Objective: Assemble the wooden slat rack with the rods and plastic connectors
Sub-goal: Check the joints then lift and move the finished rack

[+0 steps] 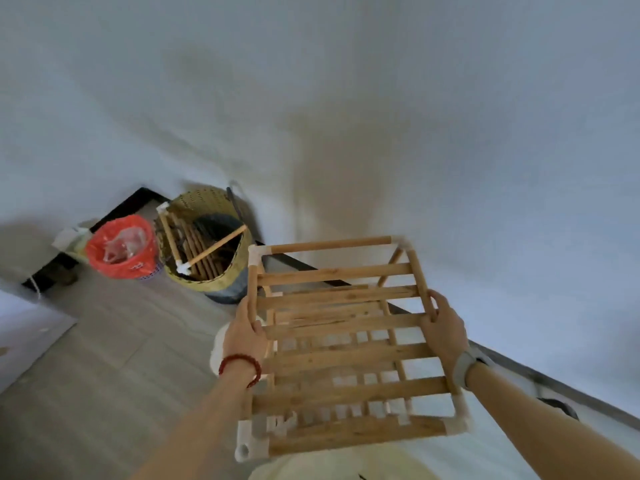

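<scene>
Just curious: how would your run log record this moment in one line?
left hand grips rack left rod | right hand grips right rod | rack held up

Both hands grip the wooden slat rack point(346, 344): left hand point(246, 336) at nine o'clock, right hand point(441, 332) at three; woven basket point(207, 275) at ten.

The slat rack point(349, 344) sits between the left hand point(246, 336) and the right hand point(445, 332), above the floor point(86, 358). Behind and to its left, a woven basket point(207, 271) stands beside a lined bin point(121, 245), both against the wall point(346, 98); rack parts point(194, 245) lie in the basket.
</scene>
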